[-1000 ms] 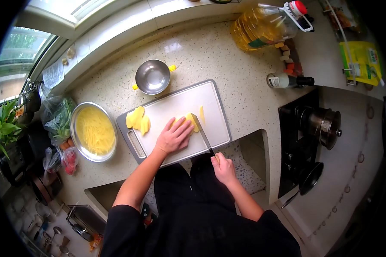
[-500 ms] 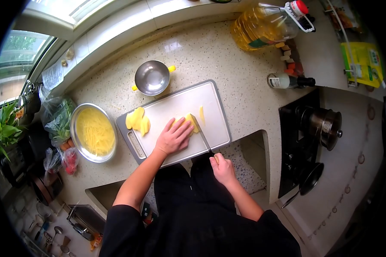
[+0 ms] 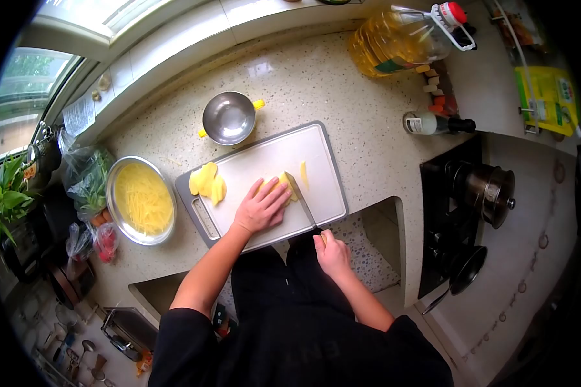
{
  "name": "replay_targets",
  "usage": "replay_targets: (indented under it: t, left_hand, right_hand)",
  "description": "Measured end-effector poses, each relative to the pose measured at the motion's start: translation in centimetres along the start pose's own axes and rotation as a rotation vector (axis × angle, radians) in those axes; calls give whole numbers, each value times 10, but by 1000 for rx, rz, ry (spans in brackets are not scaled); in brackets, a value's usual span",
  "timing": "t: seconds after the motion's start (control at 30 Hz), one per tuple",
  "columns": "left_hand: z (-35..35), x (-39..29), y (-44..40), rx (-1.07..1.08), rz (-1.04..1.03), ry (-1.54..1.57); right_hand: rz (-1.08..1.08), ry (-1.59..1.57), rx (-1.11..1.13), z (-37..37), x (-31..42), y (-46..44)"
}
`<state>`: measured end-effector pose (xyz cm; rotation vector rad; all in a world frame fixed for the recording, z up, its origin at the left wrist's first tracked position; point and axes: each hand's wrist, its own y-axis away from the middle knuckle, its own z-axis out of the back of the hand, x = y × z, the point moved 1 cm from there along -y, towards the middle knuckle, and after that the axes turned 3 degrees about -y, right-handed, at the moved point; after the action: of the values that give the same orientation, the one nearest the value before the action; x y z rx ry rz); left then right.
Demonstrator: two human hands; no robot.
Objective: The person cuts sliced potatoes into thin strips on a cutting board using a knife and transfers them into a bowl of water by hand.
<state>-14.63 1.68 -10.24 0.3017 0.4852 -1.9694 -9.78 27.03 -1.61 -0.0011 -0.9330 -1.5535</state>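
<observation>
My left hand [image 3: 263,205] lies flat over yellow potato slices [image 3: 285,184] on the white, grey-rimmed cutting board [image 3: 248,169], its fingers stretched out and pressing on them. In my closed right hand [image 3: 333,253], just past the board's near edge, is the handle of a knife [image 3: 302,201]. Its blade points away from me and rests against the right side of the slices, close to my left fingertips. One thin potato strip [image 3: 305,175] lies apart, right of the blade. More potato slices [image 3: 208,182] overlap at the board's left end.
Left of the board stands a metal bowl [image 3: 114,205] of shredded potato. A small steel bowl [image 3: 229,117] with yellow handles sits behind it. Bagged vegetables [image 3: 90,180] lie far left. An oil jug [image 3: 400,40], a dark-capped bottle [image 3: 429,122] and a stove [image 3: 442,219] are on the right.
The knife handle and my right hand have shifted very slightly left, the blade staying beside the slices. My left hand has kept its place.
</observation>
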Motion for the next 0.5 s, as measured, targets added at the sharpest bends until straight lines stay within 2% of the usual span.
replay_targets:
  t: [0.23,0.5]
  left_hand:
    - [3,-2,-1,-6,7,2]
    - [-2,1,3,6,-12,-7]
  right_hand:
    - [28,-297,-35,-9,-12,-2]
    - [86,-206,0,12,-5,4]
